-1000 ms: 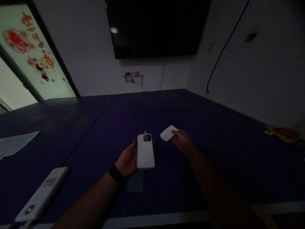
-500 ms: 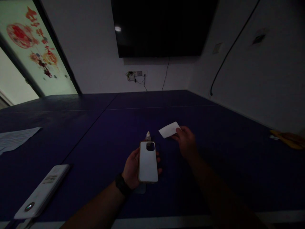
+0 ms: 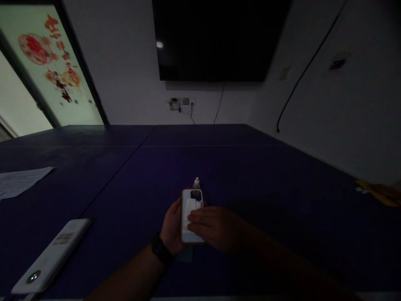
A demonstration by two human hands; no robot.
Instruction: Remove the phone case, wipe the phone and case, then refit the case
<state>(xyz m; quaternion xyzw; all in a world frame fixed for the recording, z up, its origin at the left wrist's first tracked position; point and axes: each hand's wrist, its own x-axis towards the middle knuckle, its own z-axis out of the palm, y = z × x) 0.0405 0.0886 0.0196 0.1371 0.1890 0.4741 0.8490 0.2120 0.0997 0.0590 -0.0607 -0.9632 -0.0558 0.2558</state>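
My left hand (image 3: 172,225) is closed around a phone (image 3: 184,236), its white back and dark camera block facing up. Spread over the phone's back lies a thin white wipe (image 3: 191,204), either paper or cloth. My right hand (image 3: 216,225) presses the wipe down against the phone with its fingers together, covering part of both. Just beyond the phone's top edge stands a small clear bottle with a white tip (image 3: 196,182), its lower part hidden. A flat grey-blue piece (image 3: 185,254) lies on the table under my left wrist, mostly covered.
A white power bank (image 3: 53,255) with a cable at its near end lies front left on the dark blue table (image 3: 250,175). Printed paper (image 3: 23,182) is at the left. Something yellow-brown (image 3: 380,193) lies at the right edge. A large screen (image 3: 216,39) hangs on the wall.
My right hand has moved left and down, bringing the white wipe from beside the phone onto its back. My left hand keeps hold of the phone in nearly the same place.
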